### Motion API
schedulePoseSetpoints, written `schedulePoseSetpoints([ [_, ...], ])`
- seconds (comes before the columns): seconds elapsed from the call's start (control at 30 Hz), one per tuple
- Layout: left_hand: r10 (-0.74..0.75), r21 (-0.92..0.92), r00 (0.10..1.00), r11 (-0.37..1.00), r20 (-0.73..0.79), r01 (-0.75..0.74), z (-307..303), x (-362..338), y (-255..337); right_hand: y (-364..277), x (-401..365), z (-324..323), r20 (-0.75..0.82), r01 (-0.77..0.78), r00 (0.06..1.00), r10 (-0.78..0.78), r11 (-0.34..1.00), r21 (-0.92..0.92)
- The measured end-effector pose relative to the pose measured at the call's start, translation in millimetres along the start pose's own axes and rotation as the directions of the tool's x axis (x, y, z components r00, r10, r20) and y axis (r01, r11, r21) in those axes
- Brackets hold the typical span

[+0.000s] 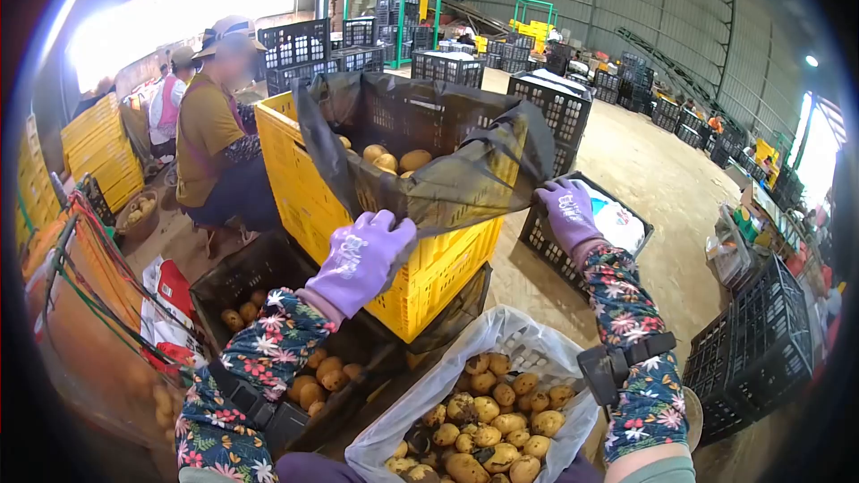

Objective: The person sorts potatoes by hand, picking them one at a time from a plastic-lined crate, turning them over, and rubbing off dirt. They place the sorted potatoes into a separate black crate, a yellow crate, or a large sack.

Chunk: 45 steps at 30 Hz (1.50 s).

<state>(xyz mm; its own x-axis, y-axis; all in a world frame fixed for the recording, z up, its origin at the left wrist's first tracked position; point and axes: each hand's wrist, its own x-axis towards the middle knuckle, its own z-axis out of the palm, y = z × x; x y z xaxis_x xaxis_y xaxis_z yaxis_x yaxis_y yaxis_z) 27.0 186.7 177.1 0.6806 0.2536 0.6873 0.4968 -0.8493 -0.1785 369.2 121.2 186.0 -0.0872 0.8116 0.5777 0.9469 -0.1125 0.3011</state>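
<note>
A clear plastic bag (pixel 380 434) is lining a crate nearest the camera, with potatoes (pixel 488 410) lying heaped inside. Beyond it, the purple-gloved left hand (pixel 365 255) is gripping the near edge of a black liner (pixel 447 201), fingers curling over it. The right hand (pixel 570 211), gloved alike, is holding the same liner by its right corner, stretching it out past the rim. The liner is hanging inside and over a yellow crate (pixel 300 183), where a few more potatoes are showing. Left of this, a dark-lined box (pixel 210 291) is holding others. Below the right hand, a black crate (pixel 544 240) is standing on the floor. Farther left, a person in a hat (pixel 201 130) is sitting near a round basket (pixel 140 225).
</note>
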Motion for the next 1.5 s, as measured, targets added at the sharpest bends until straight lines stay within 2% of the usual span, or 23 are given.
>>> schedulePoseSetpoints([
  [0.03,0.007,0.0,1.0,1.0,-0.007,-0.007,3,-1,2,9,-2,18,-0.051,-0.041,0.998,0.044,0.998,0.056],
  [0.07,-0.114,-0.347,0.991,0.934,-0.071,0.083,3,-5,4,29,3,53,-0.052,-0.046,0.997,0.049,0.998,0.053],
  [0.13,-0.371,-0.724,0.928,0.629,0.041,0.284,-5,-6,-1,73,14,122,0.36,-0.498,0.866,0.347,0.531,0.686],
  [0.17,-0.433,-0.757,0.883,0.512,0.181,0.406,-12,-7,-9,47,19,81,0.037,-0.323,0.897,0.441,0.596,0.735],
  [0.27,-0.415,-0.675,0.908,0.688,-0.064,0.267,15,-13,-33,77,59,89,0.203,-0.449,0.743,0.638,0.251,0.858],
  [0.33,-0.322,-0.515,0.946,0.819,-0.045,0.254,16,-14,-36,76,77,90,0.502,-0.384,0.576,0.645,-0.328,0.863],
  [0.37,-0.328,-0.521,0.944,0.813,-0.038,0.261,17,-14,-37,88,93,107,0.508,-0.395,0.572,0.644,-0.326,0.859],
  [0.43,-0.331,0.072,0.943,0.94,-0.026,0.332,16,-17,-38,107,123,151,-0.034,-0.177,0.716,0.697,0.227,0.958],
  [0.57,-0.451,-0.386,0.881,0.845,-0.141,0.37,43,-17,-42,59,136,132,0.122,-0.229,0.78,0.614,0.099,0.968],
  [0.63,-0.416,-0.334,0.898,0.875,-0.145,0.351,67,-28,-36,66,132,160,0.225,-0.55,0.835,0.503,0.771,0.32],
  [0.7,-0.464,-0.316,0.883,0.85,-0.074,0.42,82,-38,-13,40,109,170,0.357,-0.615,0.754,0.551,0.783,0.091],
  [0.77,-0.394,-0.261,0.917,0.893,-0.058,0.367,92,-55,-15,8,67,126,0.574,-0.295,0.788,0.222,0.955,0.036],
  [0.83,-0.511,-0.437,0.855,0.752,0.086,0.494,80,-52,-3,2,5,157,0.448,-0.335,0.875,0.185,0.899,0.284],
  [0.9,-0.207,-0.305,0.974,0.937,-0.093,0.17,88,-75,2,-3,-56,154,0.332,-0.411,0.906,0.264,0.738,0.535],
  [0.93,-0.538,-0.437,0.731,0.586,0.42,0.682,62,-68,25,-18,-82,118,0.374,-0.495,0.865,0.333,0.682,0.539],
  [1.03,-0.412,-0.473,0.625,0.416,0.663,0.777,55,-110,51,-31,-165,68,0.431,-0.578,0.814,0.389,0.475,0.663],
  [1.1,-0.376,-0.426,0.576,0.412,0.725,0.805,20,-119,85,-41,-221,53,0.475,-0.557,0.828,0.298,0.54,0.631],
  [1.17,-0.442,-0.59,0.682,0.348,0.583,0.729,22,-151,114,-57,-283,67,0.83,-0.779,0.522,0.2,0.507,0.368],
  [1.2,-0.407,-0.558,0.581,0.188,0.704,0.808,13,-152,125,-69,-297,88,0.881,-0.544,0.461,0.104,0.818,0.188],
  [1.27,-0.284,-0.48,0.435,-0.112,0.855,0.87,4,-149,149,-105,-305,82,0.826,-0.442,0.564,-0.023,0.836,0.325],
  [1.37,-0.281,-0.486,0.469,0.011,0.837,0.874,20,-162,171,-149,-332,138,0.737,-0.086,0.673,-0.053,0.985,0.149],
  [1.43,-0.224,-0.397,0.385,-0.01,0.895,0.918,19,-156,173,-168,-354,178,0.564,-0.09,0.825,0.027,0.992,0.084],
  [1.5,-0.218,-0.438,0.426,-0.009,0.878,0.899,23,-160,174,-166,-348,196,0.737,-0.125,0.676,0.004,0.986,0.11],
])
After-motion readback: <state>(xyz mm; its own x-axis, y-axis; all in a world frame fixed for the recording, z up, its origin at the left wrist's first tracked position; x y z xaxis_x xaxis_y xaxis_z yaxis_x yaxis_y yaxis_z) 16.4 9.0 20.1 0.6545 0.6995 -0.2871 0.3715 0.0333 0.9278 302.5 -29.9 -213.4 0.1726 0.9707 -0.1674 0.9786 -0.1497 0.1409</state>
